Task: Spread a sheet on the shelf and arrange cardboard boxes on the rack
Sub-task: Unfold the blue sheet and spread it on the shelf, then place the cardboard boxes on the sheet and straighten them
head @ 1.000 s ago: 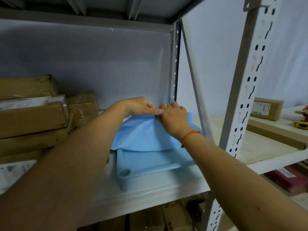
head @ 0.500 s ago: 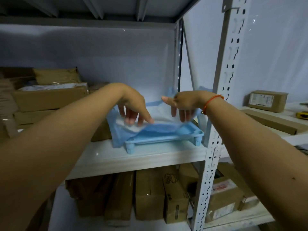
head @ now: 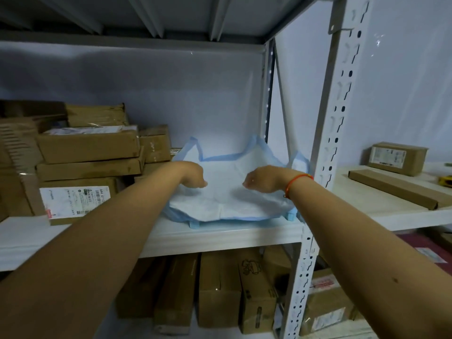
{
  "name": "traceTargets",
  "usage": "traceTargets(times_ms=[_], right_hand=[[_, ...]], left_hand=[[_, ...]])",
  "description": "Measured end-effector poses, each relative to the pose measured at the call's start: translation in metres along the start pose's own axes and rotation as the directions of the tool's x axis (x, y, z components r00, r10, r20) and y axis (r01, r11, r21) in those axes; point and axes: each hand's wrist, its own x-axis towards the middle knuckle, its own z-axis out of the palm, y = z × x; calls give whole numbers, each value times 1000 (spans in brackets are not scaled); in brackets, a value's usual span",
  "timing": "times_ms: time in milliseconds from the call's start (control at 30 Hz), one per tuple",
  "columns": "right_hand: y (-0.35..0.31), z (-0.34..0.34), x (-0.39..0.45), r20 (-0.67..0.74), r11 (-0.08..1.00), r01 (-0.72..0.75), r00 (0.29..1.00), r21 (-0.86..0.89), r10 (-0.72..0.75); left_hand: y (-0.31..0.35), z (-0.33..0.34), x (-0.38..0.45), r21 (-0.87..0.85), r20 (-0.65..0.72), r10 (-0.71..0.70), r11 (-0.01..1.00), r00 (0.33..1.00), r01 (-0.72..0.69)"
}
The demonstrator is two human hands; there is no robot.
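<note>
A pale blue sheet [head: 227, 201] with a darker blue border lies opened over a blue plastic tray [head: 195, 225] on the white shelf [head: 220, 237]. Its back and right edges stand up against the wall and the post. My left hand [head: 193, 177] and my right hand [head: 263, 179] rest on top of the sheet's middle, wrists bent and fingers curled down onto it. The fingertips are hidden, so a grip on the sheet is unclear. Stacked cardboard boxes [head: 88, 148] fill the shelf's left side.
A white slotted rack post [head: 327, 152] stands just right of the tray. More cardboard boxes [head: 220, 289] stand on the lower shelf. On the neighbouring shelf to the right lie a small labelled box [head: 397, 157] and a long flat box [head: 396, 188].
The sheet, held up and folded between both hands before, now lies opened over the tray. Both hands have come down onto it and moved apart. The view has pulled back.
</note>
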Motion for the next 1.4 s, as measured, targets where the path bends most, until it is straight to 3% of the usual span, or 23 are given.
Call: traceTargets(times_ms=[100, 200, 433, 567, 733, 900, 967, 1067, 1167, 1233, 1267, 1333, 1400], right_hand=[[10, 28, 11, 188, 997, -63, 981, 51, 52], [14, 35, 20, 209, 985, -113, 974, 127, 85], [28, 47, 38, 159, 977, -190, 972, 100, 173], [35, 48, 46, 148, 978, -191, 973, 89, 177], [40, 44, 47, 159, 982, -170, 975, 83, 156], [28, 33, 53, 98, 989, -129, 988, 74, 122], [25, 32, 56, 62, 989, -118, 992, 89, 112], [22, 31, 52, 134, 987, -136, 983, 89, 124], [15, 25, 50, 127, 990, -114, 987, 85, 103], [2, 12, 56, -12, 993, -82, 996, 81, 83], [-5, 5, 59, -103, 995, -58, 992, 80, 66], [-30, -13, 68, -306, 996, 8, 952, 92, 21], [-59, -31, 72, -484, 981, 80, 875, 178, 16]], left_hand=[[-2, 15, 4, -67, 177, 44, 997, 983, -32], [4, 31, 8, -281, 290, 64, 960, 955, 21], [21, 54, 30, -195, 159, 27, 981, 987, 4], [38, 53, 33, -353, 214, 74, 935, 974, 6], [43, 49, 37, -351, 189, 121, 935, 975, -48], [37, 45, 42, -334, -57, 56, 940, 997, -72], [35, 44, 42, -342, -32, 60, 937, 998, -67], [34, 44, 39, -340, 30, 78, 938, 997, -63], [28, 32, 34, -367, -109, 83, 923, 991, -117], [19, 20, 31, -375, -314, 38, 913, 949, -161], [14, 13, 30, -385, -443, -15, 906, 897, -175], [-3, -4, 24, -413, -688, -162, 889, 708, -199], [-19, -20, 11, -461, -818, -287, 846, 498, -269]])
